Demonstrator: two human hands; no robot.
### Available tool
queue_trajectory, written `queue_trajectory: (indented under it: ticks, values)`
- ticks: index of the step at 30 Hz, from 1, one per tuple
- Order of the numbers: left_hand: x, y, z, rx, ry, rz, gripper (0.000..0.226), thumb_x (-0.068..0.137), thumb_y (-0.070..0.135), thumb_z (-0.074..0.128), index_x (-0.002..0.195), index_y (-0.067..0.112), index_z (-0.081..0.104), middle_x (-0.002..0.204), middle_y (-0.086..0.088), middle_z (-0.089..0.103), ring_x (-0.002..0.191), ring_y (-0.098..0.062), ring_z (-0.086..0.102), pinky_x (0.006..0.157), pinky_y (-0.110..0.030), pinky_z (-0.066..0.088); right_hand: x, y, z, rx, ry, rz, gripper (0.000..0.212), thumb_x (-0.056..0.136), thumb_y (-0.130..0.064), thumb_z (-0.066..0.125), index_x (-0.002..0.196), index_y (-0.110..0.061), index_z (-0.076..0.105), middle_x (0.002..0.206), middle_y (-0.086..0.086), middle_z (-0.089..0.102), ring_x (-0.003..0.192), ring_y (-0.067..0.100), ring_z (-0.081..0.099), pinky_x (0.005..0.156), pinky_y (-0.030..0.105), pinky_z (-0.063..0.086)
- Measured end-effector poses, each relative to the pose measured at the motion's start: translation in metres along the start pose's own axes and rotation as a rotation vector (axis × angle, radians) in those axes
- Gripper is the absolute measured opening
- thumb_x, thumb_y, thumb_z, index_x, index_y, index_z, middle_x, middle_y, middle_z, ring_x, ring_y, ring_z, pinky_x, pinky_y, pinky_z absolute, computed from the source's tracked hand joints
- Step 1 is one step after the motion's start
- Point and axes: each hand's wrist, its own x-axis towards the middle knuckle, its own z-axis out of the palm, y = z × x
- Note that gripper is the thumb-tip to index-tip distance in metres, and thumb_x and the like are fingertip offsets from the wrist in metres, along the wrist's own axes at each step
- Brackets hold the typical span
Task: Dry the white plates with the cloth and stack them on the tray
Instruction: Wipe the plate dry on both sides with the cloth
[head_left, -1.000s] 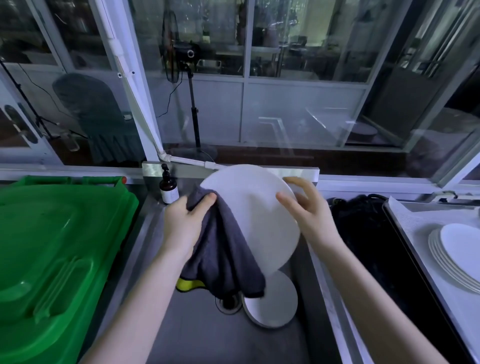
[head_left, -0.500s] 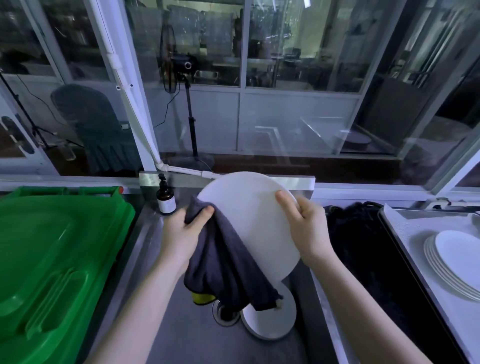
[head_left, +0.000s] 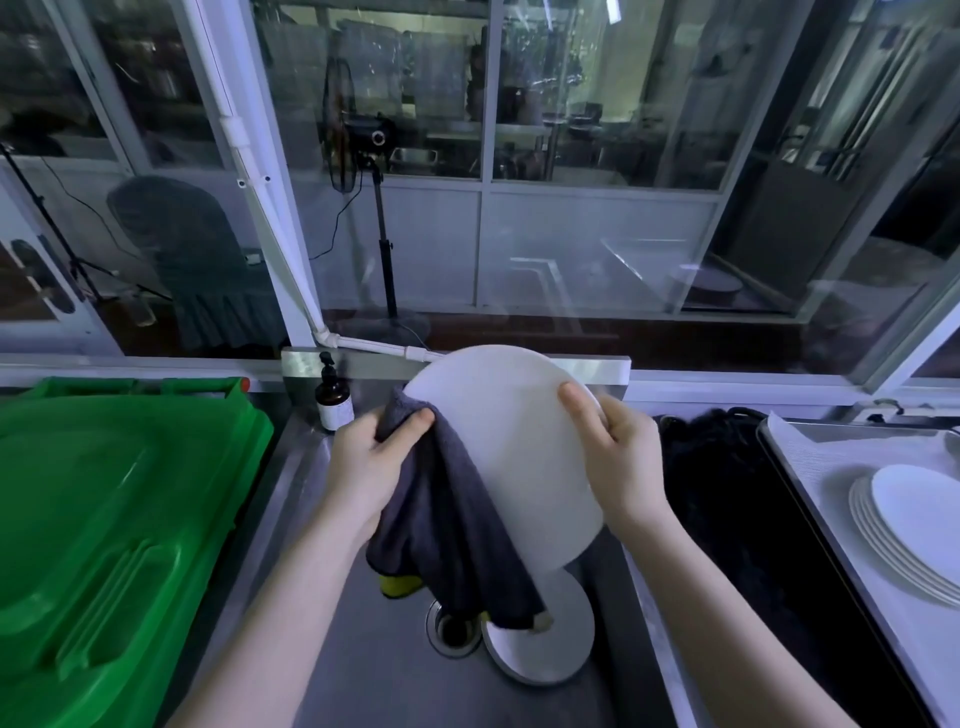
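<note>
the plate (head_left: 509, 447) is held tilted over the sink (head_left: 363, 654), toward its back edge. the right hand (head_left: 621, 457) pinches its right rim; the left hand (head_left: 363, 467) grips the cloth (head_left: 447, 525) against its left rim. if it is wet, the rim could slip and the plate drop onto the second plate (head_left: 550, 644) by the drain (head_left: 452, 629).

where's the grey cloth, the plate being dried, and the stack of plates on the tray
grey cloth (head_left: 452, 519), head view, middle of its hanging fold
held white plate (head_left: 509, 441), head view, bare centre of its face
stack of white plates (head_left: 919, 519), head view, face of the top plate
</note>
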Motion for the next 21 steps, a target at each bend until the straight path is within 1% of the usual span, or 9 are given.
queue_trajectory:
  ticks: [2,5,7,9,12,14,17,19,21]
  values:
    - [0.004,0.003,-0.002,0.053,-0.039,0.039,0.008,0.076,0.041,0.075,0.075,0.034,0.072,0.077,0.010,0.075,0.077,-0.008,0.068,0.072,-0.029,0.052,0.003,-0.001,-0.002,-0.061,-0.037,-0.047,0.059,0.098,-0.038,0.061,0.058,-0.021,0.021,0.049,-0.011,0.022,0.049,0.007,0.022,0.047,0.023,0.016]
    - [0.015,0.021,0.001,0.299,-0.239,0.256,0.010,0.070,0.045,0.078,0.072,0.046,0.069,0.070,0.021,0.070,0.064,0.008,0.059,0.063,-0.011,0.043,0.010,-0.011,-0.006,-0.252,-0.211,-0.211,0.055,0.095,-0.038,0.064,0.055,-0.024,0.027,0.050,-0.008,0.027,0.049,0.009,0.027,0.049,0.026,0.023]
    - [0.016,0.030,0.009,0.468,-0.431,0.372,0.013,0.065,0.051,0.079,0.072,0.052,0.068,0.068,0.024,0.067,0.062,0.008,0.055,0.059,-0.009,0.038,0.008,-0.016,0.000,-0.349,-0.349,-0.373,0.051,0.094,-0.035,0.065,0.055,-0.029,0.033,0.053,-0.002,0.031,0.053,0.009,0.027,0.053,0.029,0.024]
    - [0.013,0.035,0.015,0.497,-0.489,0.399,0.014,0.069,0.042,0.082,0.073,0.046,0.070,0.067,0.021,0.066,0.062,0.006,0.055,0.059,-0.009,0.037,0.008,-0.017,0.002,-0.339,-0.365,-0.399,0.052,0.094,-0.035,0.065,0.056,-0.026,0.031,0.053,-0.002,0.027,0.054,0.009,0.025,0.052,0.029,0.023]
    - [0.013,0.028,0.010,0.307,-0.285,0.305,0.017,0.079,0.023,0.080,0.075,0.036,0.070,0.074,0.023,0.071,0.071,0.009,0.061,0.066,-0.009,0.043,0.008,-0.014,-0.005,-0.275,-0.186,-0.270,0.055,0.091,-0.044,0.062,0.057,-0.022,0.025,0.052,-0.008,0.021,0.051,0.011,0.024,0.050,0.028,0.018]
    - [0.007,0.018,0.010,0.088,-0.033,0.125,0.011,0.085,0.023,0.075,0.075,0.027,0.070,0.071,0.019,0.072,0.072,0.001,0.064,0.067,-0.014,0.048,0.000,-0.010,0.001,-0.030,0.040,-0.061,0.058,0.094,-0.040,0.064,0.057,-0.021,0.024,0.053,-0.010,0.021,0.050,0.007,0.021,0.048,0.026,0.016]
    - [-0.010,0.003,0.029,-0.235,0.263,-0.203,0.019,0.086,0.037,0.072,0.081,0.019,0.071,0.071,0.013,0.074,0.071,-0.006,0.070,0.060,-0.022,0.051,-0.015,-0.004,0.029,0.367,0.399,0.294,0.055,0.096,-0.043,0.060,0.061,-0.005,0.044,0.055,-0.009,0.039,0.049,0.004,0.033,0.045,0.020,0.029]
    - [-0.012,-0.002,0.031,-0.257,0.343,-0.256,0.021,0.086,0.039,0.073,0.081,0.018,0.071,0.070,0.010,0.073,0.074,-0.009,0.071,0.062,-0.024,0.054,-0.019,0.003,0.037,0.373,0.355,0.375,0.049,0.097,-0.048,0.055,0.076,-0.005,0.061,0.063,-0.011,0.057,0.056,0.001,0.049,0.054,0.020,0.041]
    - [-0.005,0.000,0.023,-0.261,0.315,-0.217,0.018,0.086,0.033,0.074,0.079,0.017,0.070,0.075,0.006,0.074,0.081,-0.017,0.071,0.075,-0.034,0.058,-0.014,0.005,0.025,0.243,0.173,0.284,0.040,0.099,-0.044,0.056,0.077,-0.010,0.061,0.065,-0.009,0.060,0.062,0.003,0.052,0.059,0.026,0.043]
